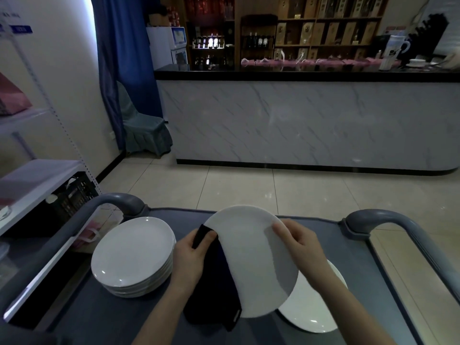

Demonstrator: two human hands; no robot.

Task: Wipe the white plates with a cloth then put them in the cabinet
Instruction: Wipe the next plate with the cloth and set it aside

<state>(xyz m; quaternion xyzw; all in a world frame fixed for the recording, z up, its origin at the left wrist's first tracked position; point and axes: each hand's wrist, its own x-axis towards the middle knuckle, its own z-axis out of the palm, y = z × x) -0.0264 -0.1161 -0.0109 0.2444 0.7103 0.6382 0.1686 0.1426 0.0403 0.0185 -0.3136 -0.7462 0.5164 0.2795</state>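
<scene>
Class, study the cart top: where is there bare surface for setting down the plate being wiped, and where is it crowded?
Bare cart top lies in front of the plate stack, and between the held plate and the right handle. The middle is crowded: left hand, cloth, right hand and a lower plate overlap.
</scene>
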